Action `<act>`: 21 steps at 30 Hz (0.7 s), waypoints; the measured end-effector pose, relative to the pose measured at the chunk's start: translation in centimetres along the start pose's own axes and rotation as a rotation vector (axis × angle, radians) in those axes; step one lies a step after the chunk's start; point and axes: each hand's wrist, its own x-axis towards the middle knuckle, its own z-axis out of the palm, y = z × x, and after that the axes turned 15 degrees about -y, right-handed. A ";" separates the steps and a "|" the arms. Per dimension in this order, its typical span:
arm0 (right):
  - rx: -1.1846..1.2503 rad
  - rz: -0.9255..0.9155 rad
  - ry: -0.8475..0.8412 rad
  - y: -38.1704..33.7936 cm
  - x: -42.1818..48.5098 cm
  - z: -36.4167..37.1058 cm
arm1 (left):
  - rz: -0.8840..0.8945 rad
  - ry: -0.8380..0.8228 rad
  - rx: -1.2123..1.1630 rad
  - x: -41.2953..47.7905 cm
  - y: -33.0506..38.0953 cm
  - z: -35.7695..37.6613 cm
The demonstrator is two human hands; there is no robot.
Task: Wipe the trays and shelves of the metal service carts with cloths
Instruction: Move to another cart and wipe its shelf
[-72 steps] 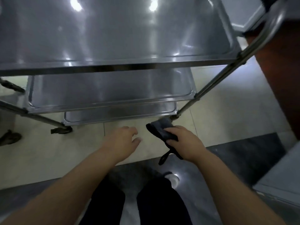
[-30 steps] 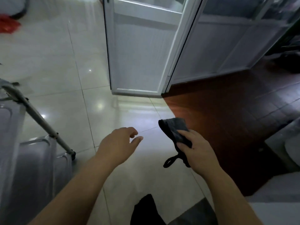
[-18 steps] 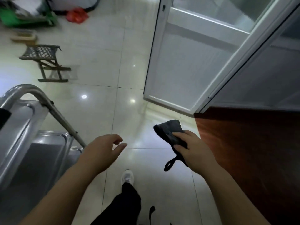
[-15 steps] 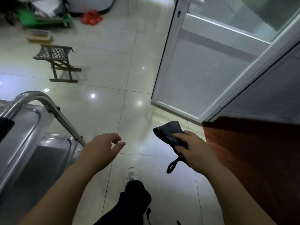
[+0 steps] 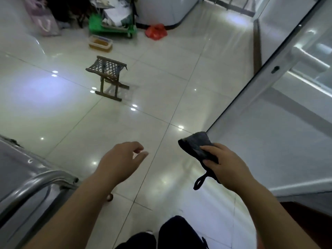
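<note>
My right hand grips a folded dark grey cloth with a hanging loop, held in the air over the tiled floor. My left hand hovers beside it with relaxed fingers and holds nothing. The metal service cart shows only at the lower left: its curved handle bar and part of a tray, apart from both hands.
A small folding stool stands on the glossy tiles ahead. Farther back are a green trolley with clutter, a plastic box, a red bag and a pink bag. A white glass door stands open on the right.
My view has swung from the cart's shelves to the room beyond; the cart now sits at the lower left. Both hands keep their pose, the right still holding the cloth.
</note>
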 end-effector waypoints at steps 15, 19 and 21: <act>-0.434 -0.572 -0.357 -12.7 36.4 -9.0 | -0.586 0.280 -0.226 15.0 -8.1 -11.8; -0.525 -0.724 -0.446 -18.6 42.6 -9.1 | -0.757 0.328 -0.369 14.6 -10.0 -13.2; -0.552 -0.796 -0.500 -21.7 45.0 -8.3 | -0.830 0.353 -0.452 14.2 -11.2 -13.4</act>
